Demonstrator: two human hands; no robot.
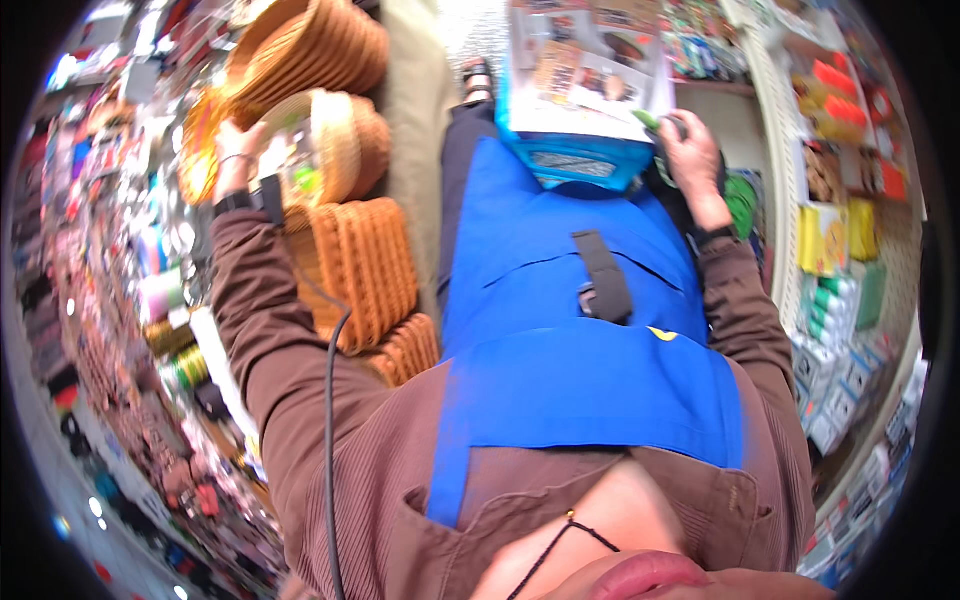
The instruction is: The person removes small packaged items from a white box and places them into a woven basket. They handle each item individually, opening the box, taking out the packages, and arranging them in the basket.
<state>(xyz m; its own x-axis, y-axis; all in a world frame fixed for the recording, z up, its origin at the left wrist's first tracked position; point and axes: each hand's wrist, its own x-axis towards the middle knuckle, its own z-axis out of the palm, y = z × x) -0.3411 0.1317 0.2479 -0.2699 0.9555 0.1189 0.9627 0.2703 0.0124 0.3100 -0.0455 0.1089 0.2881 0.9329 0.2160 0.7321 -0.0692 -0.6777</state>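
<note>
My left hand [238, 142] is at the shelf on the left, between a shiny yellow item [199, 161] and a round pale basket [330, 146] with small things inside. Blur hides whether its fingers grip anything. My right hand [690, 146] has its fingers curled around a small dark object [673, 129], beside the right edge of a blue plastic basket [592, 161]. A green tip [645, 120] shows next to those fingers. Printed cards or packets [592, 75] lie on a white surface at the top of the blue basket, in front of my blue apron [585, 382].
Stacked orange-brown wicker baskets [367, 270] stand close by my left arm, with more stacked baskets [322, 52] farther ahead. Shelves of small goods line the left. On the right, a white shelf edge [784, 150] runs alongside packaged goods and yellow boxes [821, 238].
</note>
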